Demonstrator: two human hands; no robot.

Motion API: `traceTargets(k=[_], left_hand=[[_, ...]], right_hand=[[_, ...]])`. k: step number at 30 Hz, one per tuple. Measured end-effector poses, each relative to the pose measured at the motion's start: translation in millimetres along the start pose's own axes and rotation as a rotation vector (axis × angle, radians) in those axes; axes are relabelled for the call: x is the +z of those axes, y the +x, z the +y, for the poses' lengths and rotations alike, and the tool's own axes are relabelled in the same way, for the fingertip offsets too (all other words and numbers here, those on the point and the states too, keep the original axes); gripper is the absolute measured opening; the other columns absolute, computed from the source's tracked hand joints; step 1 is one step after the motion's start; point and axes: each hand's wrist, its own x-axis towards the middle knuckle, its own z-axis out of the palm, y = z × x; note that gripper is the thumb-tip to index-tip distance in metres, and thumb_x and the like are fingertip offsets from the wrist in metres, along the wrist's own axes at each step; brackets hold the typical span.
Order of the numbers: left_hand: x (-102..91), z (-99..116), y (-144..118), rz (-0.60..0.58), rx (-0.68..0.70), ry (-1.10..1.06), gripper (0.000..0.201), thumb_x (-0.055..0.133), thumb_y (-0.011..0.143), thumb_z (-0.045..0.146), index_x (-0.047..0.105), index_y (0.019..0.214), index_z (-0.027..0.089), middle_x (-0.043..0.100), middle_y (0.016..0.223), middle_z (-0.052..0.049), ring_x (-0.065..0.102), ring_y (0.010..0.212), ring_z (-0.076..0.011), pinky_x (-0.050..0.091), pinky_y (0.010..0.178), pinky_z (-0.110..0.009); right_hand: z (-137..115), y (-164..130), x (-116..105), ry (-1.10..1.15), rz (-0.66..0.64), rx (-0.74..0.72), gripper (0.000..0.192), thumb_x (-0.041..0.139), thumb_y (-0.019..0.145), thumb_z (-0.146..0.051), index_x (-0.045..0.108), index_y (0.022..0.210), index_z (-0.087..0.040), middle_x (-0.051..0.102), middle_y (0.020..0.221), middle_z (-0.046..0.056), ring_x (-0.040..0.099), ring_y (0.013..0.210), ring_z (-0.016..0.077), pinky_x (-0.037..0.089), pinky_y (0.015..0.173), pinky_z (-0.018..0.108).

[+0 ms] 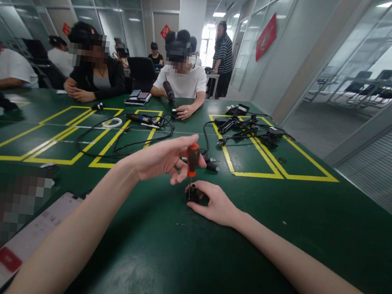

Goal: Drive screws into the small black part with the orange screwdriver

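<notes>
My left hand (pixel 161 158) grips the red handle of a screwdriver (pixel 192 160), held upright with its thin shaft pointing straight down. The tip meets a small black part (pixel 193 195) that rests on the green table (pixel 203 262). My right hand (pixel 214 203) lies flat on the table and pinches that black part between thumb and fingers, steadying it. Both forearms reach in from the bottom of the head view.
A phone (pixel 28 236) lies at my lower left. Black cables (pixel 125 138) loop across yellow-taped boxes ahead; more black adapters and cords (pixel 251 127) pile up at the right. Several people sit at the far side, one holding a tool (pixel 169 91).
</notes>
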Motion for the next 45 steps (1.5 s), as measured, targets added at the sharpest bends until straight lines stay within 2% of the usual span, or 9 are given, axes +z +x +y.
traceTargets(k=[4,8,13,16,23,30,36,40,45], left_hand=[[-4.8,-1.0,3.9,-0.037,-0.034,-0.059,0.054,0.053,0.097,0.066,0.063,0.095,0.014,0.076,0.102,-0.017,0.072,0.064,-0.0199,0.056,0.052,-0.028],[-4.7,-2.2,4.5,0.001,0.003,-0.056,0.043,0.056,0.099,0.057,0.061,0.096,0.014,0.076,0.094,-0.012,0.063,0.051,-0.0122,0.049,0.044,-0.021],[0.7,-1.2,0.5,0.064,0.053,-0.024,0.04,0.067,0.097,0.048,0.065,0.122,0.017,0.069,0.089,-0.004,0.053,0.051,-0.0074,0.037,0.04,-0.016],[0.9,-0.2,-0.3,0.066,0.023,0.006,0.046,0.065,0.097,0.055,0.071,0.11,0.012,0.065,0.083,-0.004,0.049,0.051,-0.006,0.032,0.039,-0.016],[-5.1,-0.3,3.2,-0.016,-0.039,-0.053,0.054,0.042,0.104,0.06,0.065,0.094,0.011,0.076,0.104,-0.019,0.067,0.058,-0.0154,0.052,0.047,-0.024],[-2.2,-0.3,2.6,0.005,0.002,-0.065,0.044,0.054,0.101,0.058,0.059,0.093,0.015,0.072,0.087,-0.008,0.055,0.045,-0.0091,0.032,0.036,-0.019],[-0.6,-0.4,-1.0,0.028,0.004,0.007,0.048,0.071,0.092,0.055,0.07,0.115,0.014,0.063,0.086,-0.003,0.047,0.054,-0.007,0.024,0.038,-0.017],[-0.9,-0.1,-0.9,0.037,0.018,0.036,0.053,0.07,0.089,0.065,0.07,0.094,0.012,0.067,0.09,-0.007,0.05,0.055,-0.0073,0.036,0.04,-0.018],[-5.4,-0.4,2.7,-0.047,-0.034,-0.003,0.059,0.054,0.093,0.07,0.065,0.095,0.013,0.076,0.107,-0.017,0.067,0.06,-0.0161,0.05,0.045,-0.024]], right_hand=[[1.0,0.4,0.5,-0.026,-0.002,-0.003,0.021,0.076,0.088,-0.024,0.068,0.107,-0.02,0.076,0.103,0.008,0.072,0.089,0.0216,0.059,0.078,0.032],[0.8,0.3,0.5,-0.027,-0.005,-0.002,0.021,0.076,0.088,-0.023,0.068,0.107,-0.019,0.077,0.104,0.008,0.072,0.089,0.0213,0.058,0.077,0.031],[0.3,0.4,0.4,-0.019,-0.004,-0.004,0.021,0.075,0.089,-0.024,0.068,0.109,-0.019,0.077,0.107,0.008,0.072,0.091,0.0219,0.059,0.075,0.031],[0.3,0.4,0.1,-0.015,-0.007,-0.004,0.021,0.074,0.09,-0.025,0.069,0.109,-0.019,0.077,0.106,0.009,0.072,0.091,0.0221,0.058,0.076,0.032],[1.1,-0.3,0.1,-0.013,0.005,-0.02,0.021,0.076,0.089,-0.024,0.068,0.108,-0.019,0.076,0.104,0.008,0.071,0.088,0.0211,0.058,0.077,0.032],[1.2,-0.3,0.3,-0.011,0.004,-0.022,0.023,0.075,0.09,-0.024,0.068,0.11,-0.019,0.076,0.108,0.009,0.073,0.092,0.0217,0.059,0.077,0.031],[1.7,-0.6,0.3,-0.022,-0.002,-0.007,0.022,0.074,0.09,-0.026,0.068,0.109,-0.019,0.077,0.107,0.009,0.072,0.091,0.0223,0.059,0.076,0.032],[2.0,-0.7,0.1,-0.015,-0.002,-0.015,0.022,0.075,0.09,-0.026,0.068,0.109,-0.019,0.077,0.108,0.009,0.072,0.092,0.0222,0.06,0.077,0.032],[1.9,-0.7,0.6,-0.013,0.004,-0.008,0.022,0.076,0.089,-0.025,0.068,0.108,-0.019,0.077,0.105,0.008,0.072,0.088,0.0209,0.059,0.077,0.032]])
